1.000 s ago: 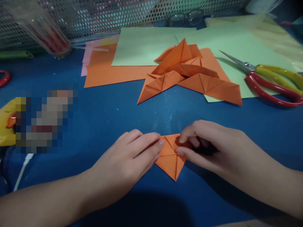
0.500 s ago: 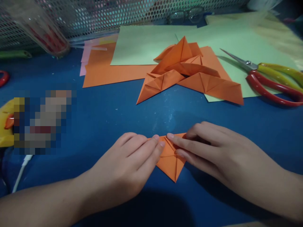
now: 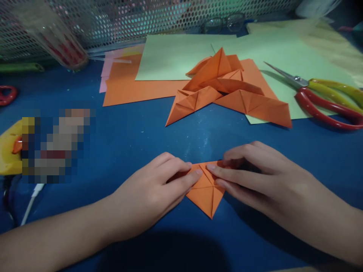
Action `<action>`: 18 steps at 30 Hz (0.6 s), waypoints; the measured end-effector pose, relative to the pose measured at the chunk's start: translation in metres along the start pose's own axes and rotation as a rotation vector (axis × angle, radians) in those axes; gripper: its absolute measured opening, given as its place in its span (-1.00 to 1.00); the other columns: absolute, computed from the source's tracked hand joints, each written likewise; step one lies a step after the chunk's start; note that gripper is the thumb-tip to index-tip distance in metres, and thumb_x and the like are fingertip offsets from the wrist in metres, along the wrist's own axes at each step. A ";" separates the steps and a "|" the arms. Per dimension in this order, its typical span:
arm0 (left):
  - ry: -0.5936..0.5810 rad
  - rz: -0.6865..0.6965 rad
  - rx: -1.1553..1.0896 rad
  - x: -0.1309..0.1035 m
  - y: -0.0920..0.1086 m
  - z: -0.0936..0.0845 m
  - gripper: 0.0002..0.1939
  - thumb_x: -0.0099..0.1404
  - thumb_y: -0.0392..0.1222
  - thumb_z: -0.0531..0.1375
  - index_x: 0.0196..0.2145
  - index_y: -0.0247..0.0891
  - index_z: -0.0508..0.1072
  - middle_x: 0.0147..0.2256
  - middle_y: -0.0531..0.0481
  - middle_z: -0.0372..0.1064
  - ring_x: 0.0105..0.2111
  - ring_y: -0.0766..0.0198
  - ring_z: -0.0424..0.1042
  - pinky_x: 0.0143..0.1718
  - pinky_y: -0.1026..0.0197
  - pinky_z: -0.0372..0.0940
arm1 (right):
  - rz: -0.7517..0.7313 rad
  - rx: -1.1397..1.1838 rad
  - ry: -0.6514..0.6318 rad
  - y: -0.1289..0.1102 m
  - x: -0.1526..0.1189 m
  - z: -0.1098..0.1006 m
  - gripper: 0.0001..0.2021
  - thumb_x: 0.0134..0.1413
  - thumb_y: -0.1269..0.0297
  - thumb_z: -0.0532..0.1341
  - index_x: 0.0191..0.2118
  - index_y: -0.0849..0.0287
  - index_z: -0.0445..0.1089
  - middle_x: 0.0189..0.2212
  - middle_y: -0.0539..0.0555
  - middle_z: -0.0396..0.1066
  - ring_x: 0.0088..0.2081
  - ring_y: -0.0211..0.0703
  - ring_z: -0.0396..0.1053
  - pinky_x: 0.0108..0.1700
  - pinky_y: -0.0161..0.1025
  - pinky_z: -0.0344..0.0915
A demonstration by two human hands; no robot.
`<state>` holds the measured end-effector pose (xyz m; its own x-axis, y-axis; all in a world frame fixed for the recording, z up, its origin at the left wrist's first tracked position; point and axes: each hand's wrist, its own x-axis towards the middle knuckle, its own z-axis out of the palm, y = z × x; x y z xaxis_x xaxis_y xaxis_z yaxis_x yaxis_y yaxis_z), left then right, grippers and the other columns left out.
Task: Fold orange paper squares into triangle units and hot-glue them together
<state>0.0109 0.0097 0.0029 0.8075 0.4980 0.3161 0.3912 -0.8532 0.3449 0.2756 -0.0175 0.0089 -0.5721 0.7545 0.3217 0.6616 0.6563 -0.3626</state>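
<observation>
A small piece of folded orange paper (image 3: 205, 198) lies on the blue table, its point toward me and crease lines across its face. On its left side my left hand (image 3: 154, 181) grips the edge, thumb and fingers closed on it. My right hand (image 3: 261, 177) holds the right corner, with fingertips pressed on the paper beside a slanting fold. Beyond both hands several folded orange paper pieces (image 3: 224, 83) rest in a heap, some standing in peaks.
Flat orange sheets (image 3: 141, 92) and pale green sheets (image 3: 170, 56) lie behind. Scissors (image 3: 303, 83) with red and yellow handles sit at right. A clear container (image 3: 65, 49) stands back left before a perforated metal screen (image 3: 127, 22). At left are a yellow object (image 3: 11, 147) and a white cable (image 3: 31, 204).
My left hand has shifted its fingers on the paper, its thumb now more on top and the knuckles raised. My right fingers have slid slightly right. The view has moved a little.
</observation>
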 end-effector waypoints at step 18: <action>0.080 0.168 0.193 -0.010 0.004 -0.001 -0.73 0.56 -0.38 0.06 -0.12 -0.34 0.59 -0.20 -0.08 0.64 -0.24 0.22 0.60 -0.10 0.26 0.50 | 0.121 0.238 -0.021 0.007 -0.001 0.007 -0.92 0.42 0.20 0.27 -0.14 0.05 0.43 -0.25 0.02 0.44 -0.21 -0.16 0.41 -0.25 -0.24 0.41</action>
<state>0.0045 0.0013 0.0019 0.8336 0.3507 0.4266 0.3375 -0.9350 0.1091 0.2771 -0.0136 0.0004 -0.5077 0.8256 0.2461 0.5943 0.5425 -0.5937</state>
